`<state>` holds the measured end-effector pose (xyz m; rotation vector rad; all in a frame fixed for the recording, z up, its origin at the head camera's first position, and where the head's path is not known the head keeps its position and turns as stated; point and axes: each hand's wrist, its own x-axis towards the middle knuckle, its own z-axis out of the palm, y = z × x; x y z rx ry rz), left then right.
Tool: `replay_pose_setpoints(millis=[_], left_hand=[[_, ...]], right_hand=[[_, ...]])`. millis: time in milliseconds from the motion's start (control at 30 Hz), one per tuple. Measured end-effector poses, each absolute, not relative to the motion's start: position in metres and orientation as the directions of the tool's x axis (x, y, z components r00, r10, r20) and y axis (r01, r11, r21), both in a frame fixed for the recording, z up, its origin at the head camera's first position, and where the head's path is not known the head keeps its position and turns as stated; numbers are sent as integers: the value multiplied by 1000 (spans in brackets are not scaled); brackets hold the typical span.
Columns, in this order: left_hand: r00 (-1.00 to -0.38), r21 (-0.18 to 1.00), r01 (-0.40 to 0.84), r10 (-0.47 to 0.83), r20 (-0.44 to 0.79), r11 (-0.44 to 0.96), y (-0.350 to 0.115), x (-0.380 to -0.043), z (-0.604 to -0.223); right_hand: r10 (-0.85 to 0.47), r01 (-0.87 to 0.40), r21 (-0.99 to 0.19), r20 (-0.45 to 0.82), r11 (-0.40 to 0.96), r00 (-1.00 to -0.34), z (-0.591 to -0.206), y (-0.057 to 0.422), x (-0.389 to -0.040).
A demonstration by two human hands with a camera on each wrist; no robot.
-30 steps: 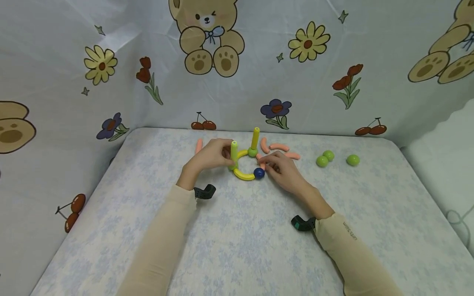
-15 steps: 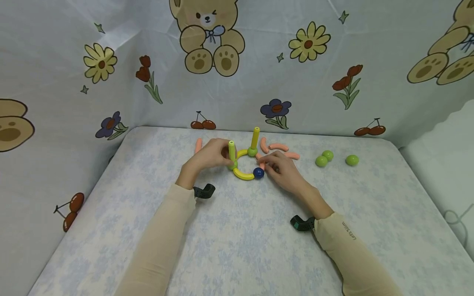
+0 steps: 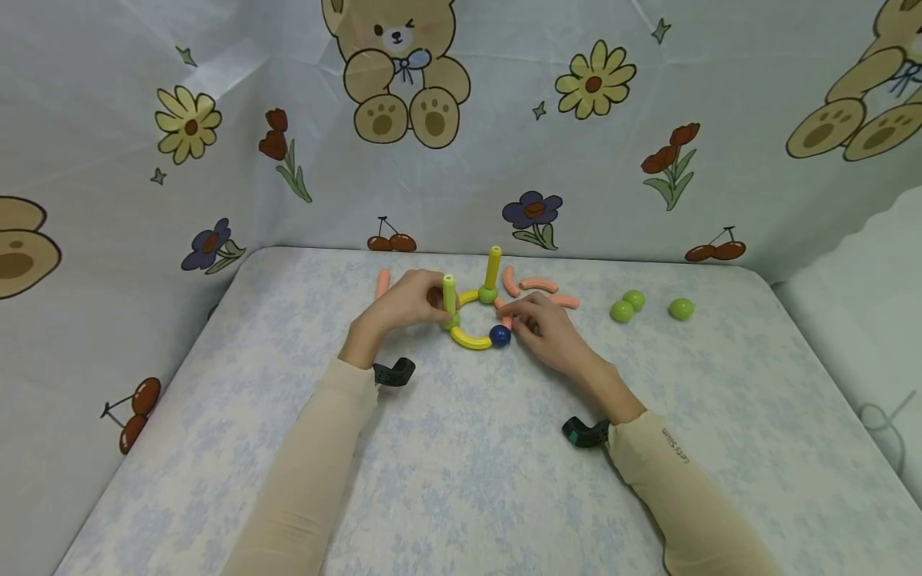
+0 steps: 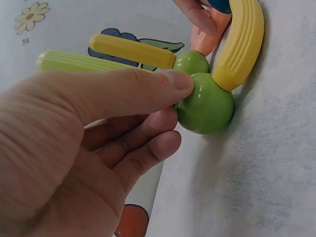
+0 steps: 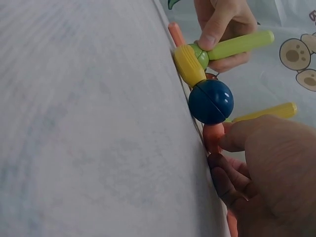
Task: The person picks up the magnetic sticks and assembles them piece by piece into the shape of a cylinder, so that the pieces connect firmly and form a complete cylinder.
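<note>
A small ring of curved rods and balls lies on the table. My left hand pinches its left green ball between thumb and fingers; a light green rod stands up from that ball. A yellow curved rod joins it to a blue ball at the front. With thumb and fingers, my right hand grips the pink curved rod beside the blue ball. At the back of the ring, another green ball carries an upright yellow rod.
Loose pink curved rods lie behind my right hand, and one pink rod lies behind my left. Three green balls rest farther right. A printed cloth hangs behind the table.
Both hands keep their grips on the ring, which looks the same. The whole head view has shifted slightly.
</note>
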<state>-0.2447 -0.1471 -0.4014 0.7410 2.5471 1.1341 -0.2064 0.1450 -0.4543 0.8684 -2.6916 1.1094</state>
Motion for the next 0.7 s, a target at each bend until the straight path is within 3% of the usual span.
replay_pose_setpoints(millis=[233, 500, 700], left_hand=[[-843, 752, 298, 532, -81, 588, -152, -248, -410], [-878, 836, 225, 477, -49, 501, -163, -254, -426], [-895, 879, 177, 445, -44, 442, -165, -258, -432]], right_hand=[[-479, -561, -597, 311, 574, -821, -454, 144, -208], [-502, -598, -593, 344, 539, -793, -454, 144, -209], [-459, -552, -655, 333, 517, -824, -454, 143, -210]])
